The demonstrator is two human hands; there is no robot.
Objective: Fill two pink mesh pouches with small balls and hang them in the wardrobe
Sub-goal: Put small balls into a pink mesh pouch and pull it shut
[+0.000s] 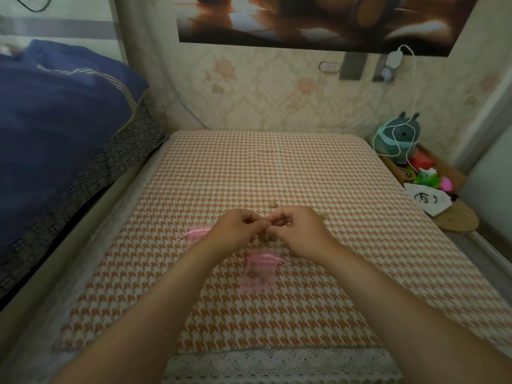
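Two pink mesh pouches lie on the orange-and-white houndstooth cloth [277, 167]. One pouch [259, 270], with small balls showing through it, rests just below my hands. The other pouch [197, 235] lies flat, partly hidden under my left hand [239, 228]. My right hand [297, 230] meets the left one fingertip to fingertip above the cloth. Both hands have their fingers curled; a small tan ball [262, 237] shows just below the fingertips. Whether either hand pinches it is hidden. Another small ball [273, 204] lies just beyond my hands.
A blue quilt [61, 112] on a patterned bed edge rises at the left. At the right stand a teal plush toy [399, 134] with a white cable, coloured toys, a white cloth bag [428, 200] and a round wooden board [455, 218]. Wallpapered wall behind.
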